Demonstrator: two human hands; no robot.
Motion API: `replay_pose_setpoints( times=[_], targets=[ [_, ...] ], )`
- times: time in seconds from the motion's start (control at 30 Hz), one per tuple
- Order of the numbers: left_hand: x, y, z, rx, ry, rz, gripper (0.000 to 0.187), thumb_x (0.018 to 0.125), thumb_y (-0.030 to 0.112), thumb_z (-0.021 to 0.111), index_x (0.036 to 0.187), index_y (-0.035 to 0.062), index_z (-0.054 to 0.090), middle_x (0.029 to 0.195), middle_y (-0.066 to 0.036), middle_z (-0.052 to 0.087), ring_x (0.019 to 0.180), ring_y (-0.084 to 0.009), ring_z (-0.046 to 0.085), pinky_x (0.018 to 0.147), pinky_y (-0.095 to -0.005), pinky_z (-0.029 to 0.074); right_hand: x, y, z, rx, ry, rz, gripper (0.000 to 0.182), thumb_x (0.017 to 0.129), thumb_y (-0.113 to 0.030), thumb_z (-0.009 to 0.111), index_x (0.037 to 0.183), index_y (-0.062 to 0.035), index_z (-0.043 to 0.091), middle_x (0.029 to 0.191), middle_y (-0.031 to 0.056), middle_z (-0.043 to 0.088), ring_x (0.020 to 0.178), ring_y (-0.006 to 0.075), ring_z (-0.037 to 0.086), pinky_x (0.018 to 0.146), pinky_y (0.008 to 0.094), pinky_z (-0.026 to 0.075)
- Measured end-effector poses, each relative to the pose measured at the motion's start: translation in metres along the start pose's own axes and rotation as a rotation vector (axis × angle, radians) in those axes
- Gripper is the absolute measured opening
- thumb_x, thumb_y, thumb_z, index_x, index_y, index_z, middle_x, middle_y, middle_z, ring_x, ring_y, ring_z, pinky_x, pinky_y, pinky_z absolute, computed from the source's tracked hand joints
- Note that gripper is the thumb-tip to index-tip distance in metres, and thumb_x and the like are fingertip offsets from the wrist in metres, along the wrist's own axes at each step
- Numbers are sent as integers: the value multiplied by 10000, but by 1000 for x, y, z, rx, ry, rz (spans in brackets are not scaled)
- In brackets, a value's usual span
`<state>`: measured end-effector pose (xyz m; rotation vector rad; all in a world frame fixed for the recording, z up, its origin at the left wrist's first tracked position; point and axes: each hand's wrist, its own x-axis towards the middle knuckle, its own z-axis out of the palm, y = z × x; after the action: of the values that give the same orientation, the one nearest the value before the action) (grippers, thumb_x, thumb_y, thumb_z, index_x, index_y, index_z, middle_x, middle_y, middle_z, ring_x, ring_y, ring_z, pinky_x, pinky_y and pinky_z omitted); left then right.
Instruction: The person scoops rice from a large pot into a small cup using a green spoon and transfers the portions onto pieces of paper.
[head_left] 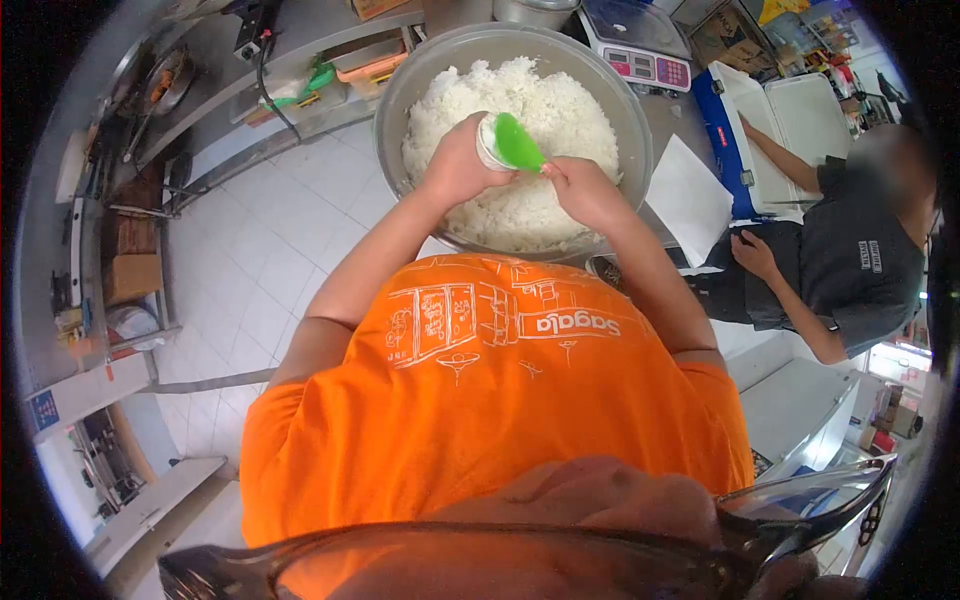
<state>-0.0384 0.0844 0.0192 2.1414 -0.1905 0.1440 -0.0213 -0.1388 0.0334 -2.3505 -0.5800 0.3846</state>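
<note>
A wide metal tub (388,110) full of cooked white rice (545,95) stands in front of me. Over the rice, my left hand (462,165) is wrapped round a small white cup (488,148). My right hand (588,192) grips the handle of a green rice paddle (515,143). The paddle's broad blade lies across the cup's mouth and hides part of it. Both hands are close together above the middle of the tub.
A digital scale (648,68) stands beyond the tub at the right. White paper (690,200) lies beside the tub. A person in dark clothes (865,255) reaches into an open blue-and-white cooler (745,150). A metal counter (330,30) runs along the upper left.
</note>
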Motion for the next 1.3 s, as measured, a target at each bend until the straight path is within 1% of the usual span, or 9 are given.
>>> replay_pose_setpoints(
  times=[0.2,0.47,0.57,0.7,0.77,0.87,1.03,1.17,1.3],
  targets=[
    [-6,-15,-4,61,-33,74,614,596,218,846,1131,35,606,1075,-212,660,1026,-392,625,884,-421,505,5,-9,-24,304,-104,231,303,997,-236,497,991,-5,693,829,184,680,808,266,651,771,379,478],
    [-9,-1,-14,119,-38,-51,713,588,221,867,1217,41,585,1098,-187,673,1063,-357,640,900,-395,511,2,-13,30,-2,-18,47,295,993,-244,508,973,-11,687,837,167,683,800,228,634,784,395,479],
    [-15,-4,-20,40,40,-20,783,582,235,881,1261,27,550,1130,-184,666,1091,-348,635,919,-395,507,14,0,2,246,-125,-80,298,994,-229,496,953,0,681,829,203,665,789,297,635,766,412,478],
    [-17,5,-26,63,74,28,831,585,251,891,1295,20,524,1179,-184,649,1116,-341,625,941,-395,501,13,4,-6,469,-110,211,286,992,-213,495,949,-4,686,815,191,662,769,277,624,742,407,475],
    [-14,7,-21,72,80,28,839,583,255,897,1298,25,523,1196,-188,641,1122,-335,622,947,-396,499,15,12,33,259,-1,-72,284,993,-220,503,949,-11,691,793,162,665,743,231,610,727,395,475],
    [-13,4,-21,142,7,19,845,585,256,901,1303,26,519,1183,-184,646,1114,-327,627,947,-392,498,10,-2,35,115,-61,-80,333,1030,-244,481,956,12,681,770,100,639,749,173,579,741,355,473],
    [-22,-6,-15,15,201,83,700,590,184,866,1199,24,559,1091,-181,664,1039,-345,641,901,-401,501,5,-3,12,435,-124,169,274,990,-209,503,972,-7,687,849,220,661,786,319,629,756,407,479],
    [-19,3,-12,11,180,74,653,590,170,863,1161,27,579,1080,-181,664,1032,-353,639,899,-402,501,0,-3,33,188,4,-108,272,984,-228,524,994,-12,688,884,224,676,805,337,638,773,407,484],
    [-26,2,-17,150,128,-19,699,586,180,872,1200,32,574,1153,-188,645,1095,-344,620,925,-396,493,3,15,7,110,-79,-46,294,978,-252,540,1009,2,687,894,230,673,831,355,639,789,406,489]
  ],
)
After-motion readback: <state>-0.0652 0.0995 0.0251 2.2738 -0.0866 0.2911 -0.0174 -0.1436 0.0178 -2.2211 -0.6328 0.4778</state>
